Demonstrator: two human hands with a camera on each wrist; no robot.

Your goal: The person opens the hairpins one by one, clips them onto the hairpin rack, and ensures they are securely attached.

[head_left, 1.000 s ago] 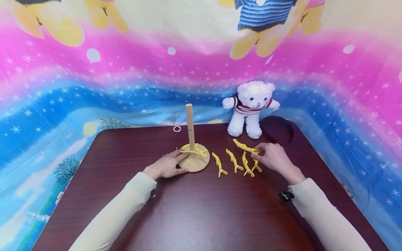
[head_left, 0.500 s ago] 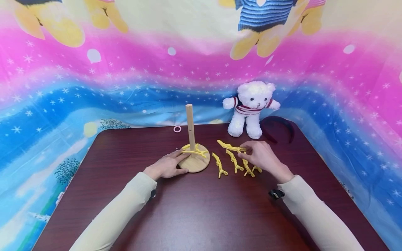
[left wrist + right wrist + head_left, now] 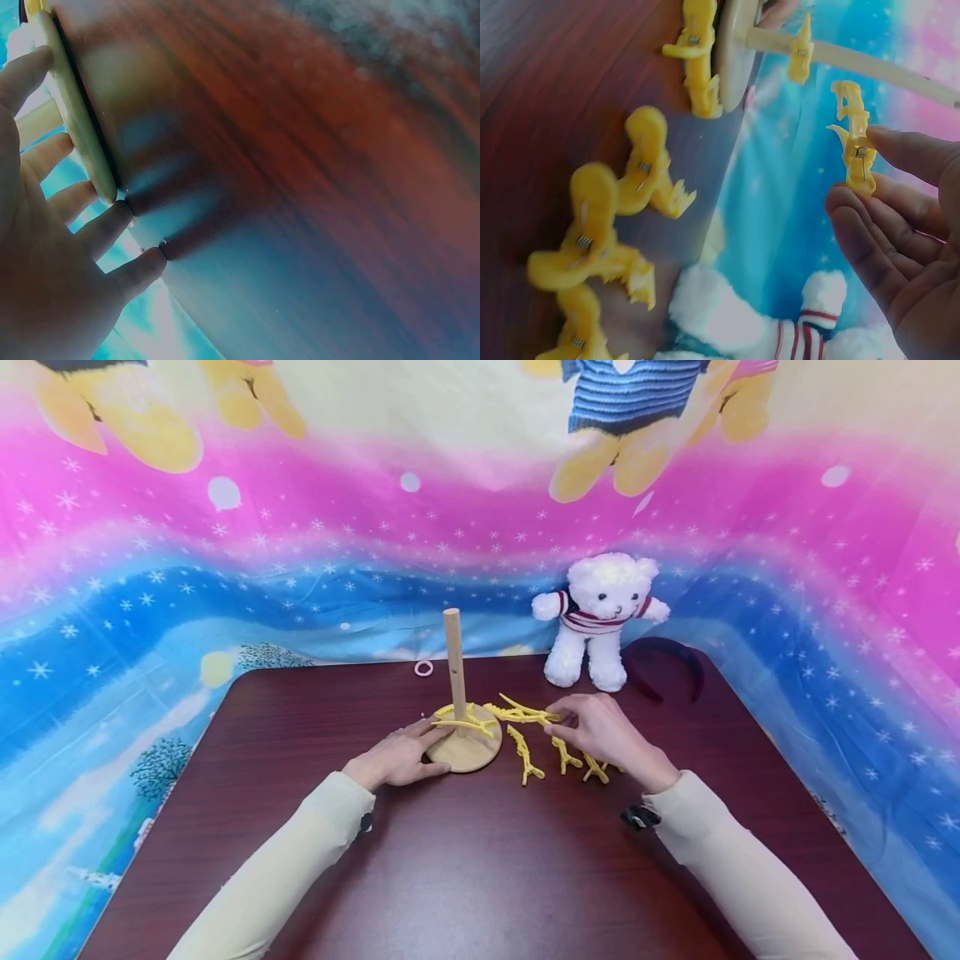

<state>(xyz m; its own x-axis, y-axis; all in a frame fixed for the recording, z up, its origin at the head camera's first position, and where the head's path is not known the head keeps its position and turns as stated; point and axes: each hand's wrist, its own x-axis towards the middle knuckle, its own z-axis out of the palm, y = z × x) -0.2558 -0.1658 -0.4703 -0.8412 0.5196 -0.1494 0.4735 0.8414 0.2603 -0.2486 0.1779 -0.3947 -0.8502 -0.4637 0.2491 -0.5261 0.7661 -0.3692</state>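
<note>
My right hand [image 3: 606, 732] pinches a yellow alligator hair clip [image 3: 519, 713] by its tail end, over the table just right of the wooden stand. The clip's prongs are spread apart and point at the stand's post [image 3: 454, 652]. My left hand [image 3: 393, 757] rests its straight, spread fingers on the rim of the round base [image 3: 471, 757]. Another yellow clip [image 3: 801, 54] is on the post low down. More clips lie on the table below my right hand, among them a fully visible clip [image 3: 524, 755] and a partly covered clip [image 3: 566, 757].
A white teddy bear [image 3: 590, 625] in a striped shirt stands at the table's back right, with a dark headband [image 3: 693, 664] beside it. Behind the stand lies a small pink ring [image 3: 423, 668]. A patterned cloth [image 3: 360, 552] hangs around the dark table [image 3: 480, 868].
My right hand has moved left with its clip, from over the other clips to near the stand. The clip's prongs have spread apart. My left hand has stayed on the base.
</note>
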